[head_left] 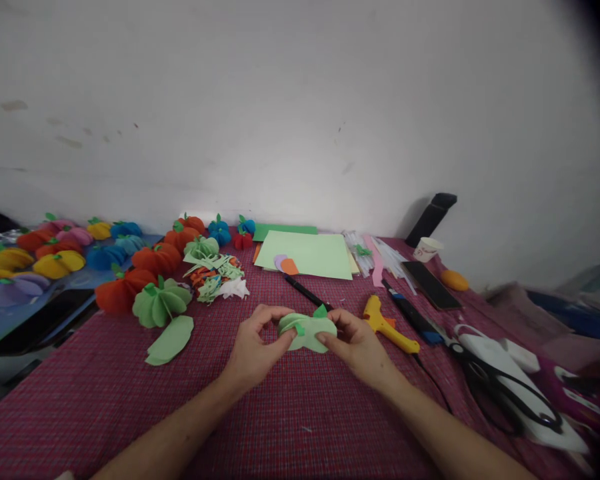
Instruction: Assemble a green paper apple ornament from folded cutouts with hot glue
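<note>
A light green paper pumpkin (307, 335) with darker green leaves is held above the cloth-covered table (290, 413). My left hand (260, 340) pinches its left side, thumb in front and fingers behind. On the opposite side, my right hand (357, 343) grips the layered paper between thumb and fingers. To the left, a finished-looking light green paper pumpkin (161, 303) stands beside flat light green paper cutouts (171, 340). A yellow glue gun (387, 325) lies just right of my right hand, and a black pen (306, 291) lies behind both hands.
Colourful paper pumpkins (160, 259) crowd the left side near paper scraps (215, 275). Paper sheets (313, 252) and glue sticks (393, 257) lie at the back. On the right are a utility knife (414, 313), phone (433, 285), paper cup (427, 249) and black-handled scissors (510, 393).
</note>
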`<state>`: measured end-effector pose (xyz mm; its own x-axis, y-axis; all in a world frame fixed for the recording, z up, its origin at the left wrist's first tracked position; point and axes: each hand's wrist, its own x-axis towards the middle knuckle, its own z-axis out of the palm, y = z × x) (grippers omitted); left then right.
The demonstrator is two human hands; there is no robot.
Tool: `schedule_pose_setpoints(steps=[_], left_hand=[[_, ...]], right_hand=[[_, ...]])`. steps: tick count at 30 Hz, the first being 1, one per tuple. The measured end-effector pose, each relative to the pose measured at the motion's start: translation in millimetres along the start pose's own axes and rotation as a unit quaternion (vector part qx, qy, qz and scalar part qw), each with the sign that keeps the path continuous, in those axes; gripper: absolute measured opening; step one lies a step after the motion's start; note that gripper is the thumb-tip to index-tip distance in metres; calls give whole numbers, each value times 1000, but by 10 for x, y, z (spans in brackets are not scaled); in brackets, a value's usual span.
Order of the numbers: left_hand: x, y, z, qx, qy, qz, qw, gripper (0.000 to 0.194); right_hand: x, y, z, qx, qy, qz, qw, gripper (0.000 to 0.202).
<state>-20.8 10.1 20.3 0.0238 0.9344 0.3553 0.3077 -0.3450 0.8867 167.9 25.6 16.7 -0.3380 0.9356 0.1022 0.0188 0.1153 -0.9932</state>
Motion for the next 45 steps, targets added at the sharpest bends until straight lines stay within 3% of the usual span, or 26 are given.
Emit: schedule_pose_setpoints(steps=[8,24,31,37,41,45], left_hand=[[17,-54,5,-1,6,-1,1000,11],[18,-94,16,-23,10,-27,999,10],[8,-82,29,-52,-9,-68,996,21],[30,-56,-41,-90,-12,-65,994,62],[67,-60,-89,-46,41,-95,994,58],[70,-78,-66,-52,-13,-105,993,67]], right_hand=[[-9,27,3,-40,18,-10,999,15],[-12,59,31,-38,30,-13,999,16],[1,49,29,-35,44,-17,998,18],[56,59,-62,23,55,9,998,22],[75,21,-97,75,67,36,994,27],[69,-6,-77,88,62,42,993,29]])
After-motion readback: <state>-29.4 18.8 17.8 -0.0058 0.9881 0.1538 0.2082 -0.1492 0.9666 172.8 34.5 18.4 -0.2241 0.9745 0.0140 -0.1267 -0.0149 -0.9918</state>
